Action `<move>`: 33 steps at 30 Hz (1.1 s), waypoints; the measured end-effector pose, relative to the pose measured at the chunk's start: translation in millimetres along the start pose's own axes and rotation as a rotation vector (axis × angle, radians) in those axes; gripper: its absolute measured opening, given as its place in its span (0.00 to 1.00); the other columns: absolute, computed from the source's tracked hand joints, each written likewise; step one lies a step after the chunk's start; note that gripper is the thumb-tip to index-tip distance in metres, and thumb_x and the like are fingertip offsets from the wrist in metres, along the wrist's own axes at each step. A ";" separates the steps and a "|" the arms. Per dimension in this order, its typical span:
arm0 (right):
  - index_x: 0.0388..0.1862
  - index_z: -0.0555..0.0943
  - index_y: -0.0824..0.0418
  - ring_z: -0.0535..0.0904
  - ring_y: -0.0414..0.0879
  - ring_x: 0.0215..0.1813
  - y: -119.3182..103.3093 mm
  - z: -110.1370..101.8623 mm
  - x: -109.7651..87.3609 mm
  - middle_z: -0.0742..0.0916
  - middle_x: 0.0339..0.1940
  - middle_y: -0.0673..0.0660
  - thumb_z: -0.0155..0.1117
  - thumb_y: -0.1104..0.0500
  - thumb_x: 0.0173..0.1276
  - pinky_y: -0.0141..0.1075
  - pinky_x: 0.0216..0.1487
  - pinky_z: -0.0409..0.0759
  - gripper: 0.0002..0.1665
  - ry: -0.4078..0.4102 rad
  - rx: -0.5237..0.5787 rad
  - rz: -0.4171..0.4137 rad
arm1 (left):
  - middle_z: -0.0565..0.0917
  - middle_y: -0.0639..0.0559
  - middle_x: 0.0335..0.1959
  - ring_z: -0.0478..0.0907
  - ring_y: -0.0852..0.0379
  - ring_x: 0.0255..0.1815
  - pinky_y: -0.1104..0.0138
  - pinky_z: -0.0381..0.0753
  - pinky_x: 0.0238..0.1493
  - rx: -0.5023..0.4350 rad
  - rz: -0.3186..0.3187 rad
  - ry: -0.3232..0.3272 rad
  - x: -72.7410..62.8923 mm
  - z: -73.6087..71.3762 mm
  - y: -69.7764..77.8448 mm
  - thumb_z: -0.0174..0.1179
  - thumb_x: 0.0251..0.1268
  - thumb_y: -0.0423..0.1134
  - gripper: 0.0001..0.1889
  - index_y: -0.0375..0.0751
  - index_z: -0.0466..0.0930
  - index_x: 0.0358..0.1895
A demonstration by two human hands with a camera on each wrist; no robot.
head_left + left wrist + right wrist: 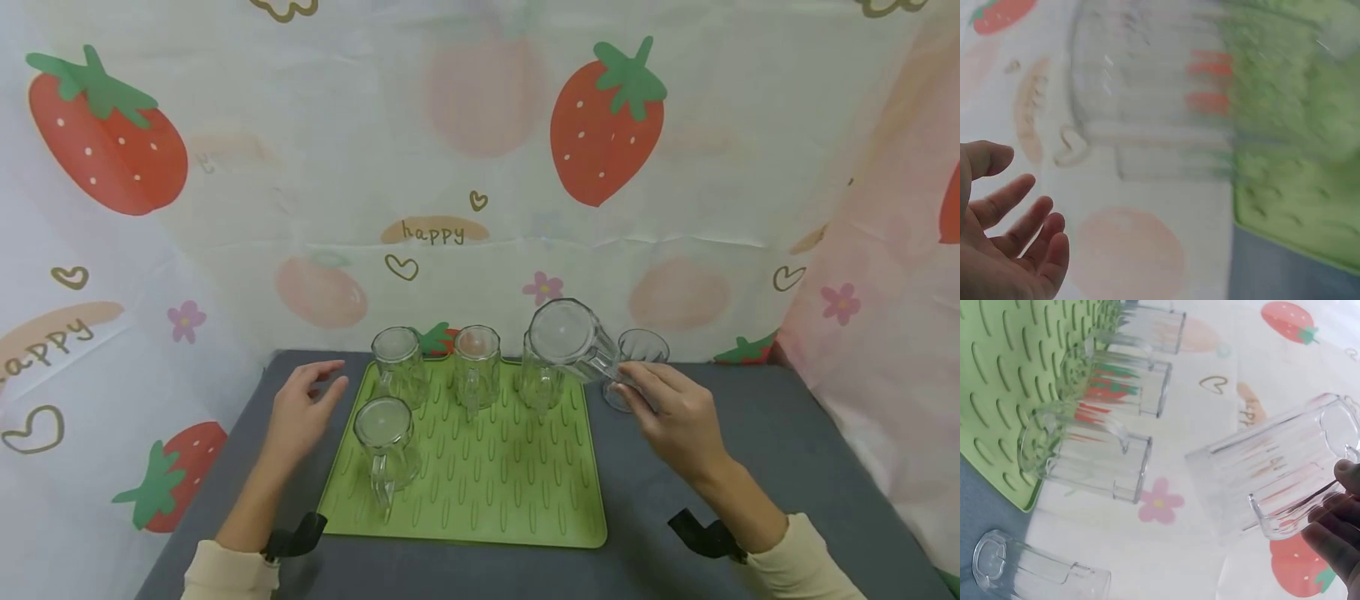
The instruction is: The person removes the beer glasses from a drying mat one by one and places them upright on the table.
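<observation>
My right hand (678,417) grips a clear glass mug (573,337) near its handle, thumb and fingers pinching it. This mug is tilted in the air above the green mat's back right corner. In the right wrist view the fingers (1329,534) are at the mug's handle side. My left hand (300,417) hovers left of the mat, fingers apart and touching nothing. On the green ridged mat (487,500) stand several more glass mugs: one at back left (397,358), one at back middle (477,367), one at back right (542,390) and one front left (386,442).
Another clear glass (643,343) stands on the dark grey table (750,433), right of the mat and partly hidden behind the right hand. A cloth backdrop (480,167) printed with strawberries encloses the table's back and sides.
</observation>
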State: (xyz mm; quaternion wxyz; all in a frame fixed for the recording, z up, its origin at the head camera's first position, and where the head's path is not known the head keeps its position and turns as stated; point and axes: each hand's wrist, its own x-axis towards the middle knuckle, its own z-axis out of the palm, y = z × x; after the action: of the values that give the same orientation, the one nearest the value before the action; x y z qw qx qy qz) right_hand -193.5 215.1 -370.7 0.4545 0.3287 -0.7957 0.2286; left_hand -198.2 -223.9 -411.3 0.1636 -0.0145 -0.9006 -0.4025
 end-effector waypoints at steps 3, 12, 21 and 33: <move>0.37 0.86 0.71 0.84 0.51 0.29 1.2 -1.0 1.0 0.88 0.31 0.63 0.50 0.46 0.77 0.37 0.24 0.80 0.29 0.001 -0.014 -0.035 | 0.74 0.36 0.60 0.71 0.39 0.62 0.44 0.72 0.62 -0.059 0.012 -0.012 8.2 2.8 16.2 0.54 0.74 0.42 0.20 0.35 0.75 0.62; 0.36 0.86 0.72 0.82 0.52 0.29 -1.6 -2.0 3.6 0.87 0.30 0.63 0.53 0.52 0.76 0.40 0.24 0.79 0.25 0.040 0.007 -0.107 | 0.77 0.39 0.60 0.76 0.42 0.59 0.48 0.76 0.59 -0.194 0.004 -0.071 25.5 15.3 56.8 0.56 0.72 0.49 0.23 0.38 0.75 0.62; 0.34 0.87 0.72 0.83 0.52 0.30 0.0 -0.3 3.9 0.87 0.30 0.63 0.55 0.54 0.75 0.38 0.26 0.81 0.23 0.085 0.000 -0.210 | 0.79 0.44 0.59 0.74 0.48 0.61 0.52 0.73 0.62 -0.325 -0.042 -0.169 36.1 24.3 90.7 0.56 0.70 0.55 0.25 0.42 0.77 0.61; 0.36 0.87 0.71 0.83 0.53 0.31 -1.3 -0.6 5.3 0.87 0.30 0.61 0.56 0.57 0.75 0.39 0.27 0.82 0.19 0.082 -0.019 -0.266 | 0.78 0.41 0.61 0.77 0.42 0.61 0.57 0.82 0.56 -0.503 -0.125 -0.389 58.2 35.0 125.6 0.54 0.71 0.55 0.27 0.39 0.73 0.63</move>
State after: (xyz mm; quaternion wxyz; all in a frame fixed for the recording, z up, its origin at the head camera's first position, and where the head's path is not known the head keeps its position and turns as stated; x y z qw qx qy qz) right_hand -194.1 213.0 -365.7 0.5159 0.4174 -0.7281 0.1717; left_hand -243.4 -119.6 -324.8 -0.0453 -0.0758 -0.7864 -0.6113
